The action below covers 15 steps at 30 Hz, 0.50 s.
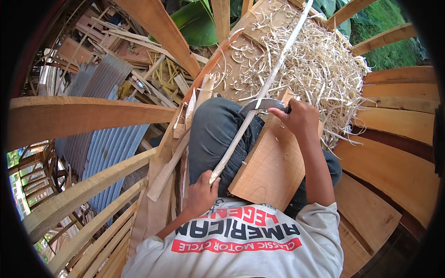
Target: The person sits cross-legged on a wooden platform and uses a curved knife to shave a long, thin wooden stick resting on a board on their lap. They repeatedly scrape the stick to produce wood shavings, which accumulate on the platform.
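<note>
My left hand (201, 192) is closed around the near end of a long pale wooden strip (236, 141). The strip slants away over my bent left knee and out across the floor to the far right. In my right hand (299, 118) is the dark handle of a knife, its curved blade (262, 104) lying across the strip just past the knee. A thick wooden board (273, 167) rests tilted on my lap, under my right forearm. Part of the handle is hidden by my fingers.
Curly wood shavings (320, 69) are heaped on the wooden floor (245, 60) ahead. Upright slats (97, 109) fence the left side, with corrugated sheets (111, 143) and scrap timber beyond. Planks (398, 120) line the right. Thin offcuts (171, 162) lie beside my left leg.
</note>
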Each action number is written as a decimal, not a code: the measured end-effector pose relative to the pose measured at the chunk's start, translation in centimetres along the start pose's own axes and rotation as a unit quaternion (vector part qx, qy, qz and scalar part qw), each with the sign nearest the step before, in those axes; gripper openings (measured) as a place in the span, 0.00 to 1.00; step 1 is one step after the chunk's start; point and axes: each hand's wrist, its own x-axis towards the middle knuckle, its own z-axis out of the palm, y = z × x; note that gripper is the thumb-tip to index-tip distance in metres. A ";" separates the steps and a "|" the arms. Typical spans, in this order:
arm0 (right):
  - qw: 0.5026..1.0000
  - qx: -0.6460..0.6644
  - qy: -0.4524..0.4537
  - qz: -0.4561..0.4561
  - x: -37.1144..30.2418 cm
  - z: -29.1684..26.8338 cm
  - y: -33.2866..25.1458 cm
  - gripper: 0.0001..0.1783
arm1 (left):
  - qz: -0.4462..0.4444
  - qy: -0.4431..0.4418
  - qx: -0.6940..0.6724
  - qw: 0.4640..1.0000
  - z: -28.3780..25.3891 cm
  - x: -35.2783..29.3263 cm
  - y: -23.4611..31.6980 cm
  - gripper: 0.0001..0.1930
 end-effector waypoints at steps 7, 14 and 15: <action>0.996 -0.011 0.005 0.084 4.1 -0.5 2.8 0.44 | -0.029 -0.024 -0.011 0.999 -0.1 0.0 -0.1 0.14; 0.994 -0.043 0.024 0.099 6.4 -0.3 3.7 0.45 | -0.024 -0.014 -0.033 0.999 -0.4 0.5 0.5 0.12; 0.995 -0.033 0.010 0.098 6.6 -0.6 3.6 0.43 | -0.030 -0.018 -0.033 0.999 -0.5 0.5 0.6 0.12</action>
